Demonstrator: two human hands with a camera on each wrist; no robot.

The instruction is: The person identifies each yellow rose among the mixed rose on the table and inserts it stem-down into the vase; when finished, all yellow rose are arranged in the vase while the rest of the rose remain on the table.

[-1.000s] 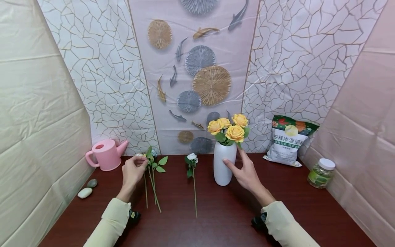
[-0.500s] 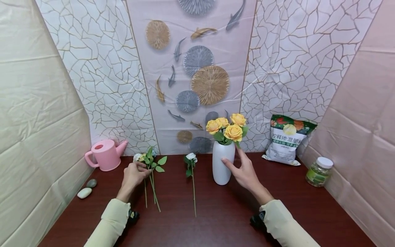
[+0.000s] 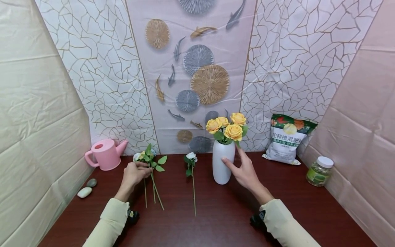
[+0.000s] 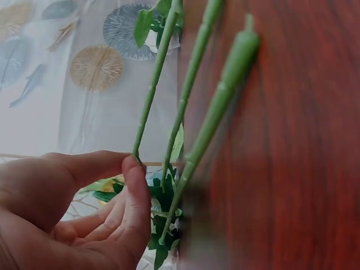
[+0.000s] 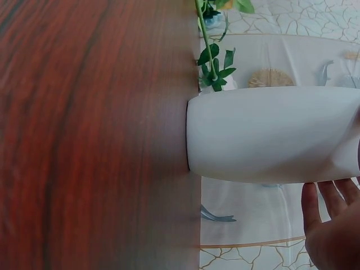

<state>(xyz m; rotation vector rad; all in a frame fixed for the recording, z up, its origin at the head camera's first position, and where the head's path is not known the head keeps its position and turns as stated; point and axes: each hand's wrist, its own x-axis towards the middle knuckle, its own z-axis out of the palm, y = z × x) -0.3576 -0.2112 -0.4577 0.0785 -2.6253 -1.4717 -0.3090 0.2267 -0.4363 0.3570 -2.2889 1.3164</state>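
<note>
My left hand (image 3: 135,175) pinches one green flower stem (image 4: 152,95) between thumb and fingertip. Two other stems (image 4: 222,95) lie just beside it in the left wrist view. In the head view the blooms of this bunch (image 3: 140,156), white, yellow and pale blue, sit beyond the hand, partly hidden by fingers and leaves (image 3: 162,160). My right hand (image 3: 247,173) holds a white vase (image 3: 221,164) from its right side, thumb on the front. The vase stands upright on the table with several yellow roses (image 3: 233,132) in it.
A single white rose (image 3: 191,156) lies between bunch and vase. A pink watering can (image 3: 106,156) stands back left, with two stones (image 3: 84,192) nearer. At the right are a fertilizer bag (image 3: 284,140) and a lidded jar (image 3: 319,173). Patterned cloth (image 3: 210,85) closes off the back.
My left hand has come down from near the blooms to the stems. The lower end of one stem has swung slightly right. My right hand stays on the vase.
</note>
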